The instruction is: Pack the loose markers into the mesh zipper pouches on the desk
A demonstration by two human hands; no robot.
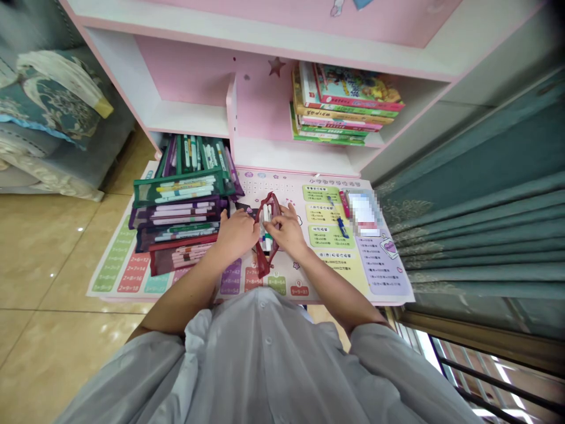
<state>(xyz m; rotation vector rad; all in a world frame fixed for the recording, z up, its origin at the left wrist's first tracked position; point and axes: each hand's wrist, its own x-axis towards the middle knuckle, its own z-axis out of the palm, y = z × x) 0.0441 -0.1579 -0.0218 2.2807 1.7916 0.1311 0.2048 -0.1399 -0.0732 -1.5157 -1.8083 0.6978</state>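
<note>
Red pouch (263, 268) held open by left hand (236, 235) and right hand (286, 231);
pens (266, 224) were seen still inside, the hands close together on it; filled pouches (176, 212) were stacked alongside.

Around the red zip pouch (266, 235), the left hand (236, 234) and right hand (286, 231) crowd both sides. Just left of it, stacked mesh pencil cases (179, 215) block the way. To its right, a stretch of printed desk mat (322, 262) runs to a blue pen (342, 227). Behind it, a white shelf upright (231, 112) stands in the way.
</note>
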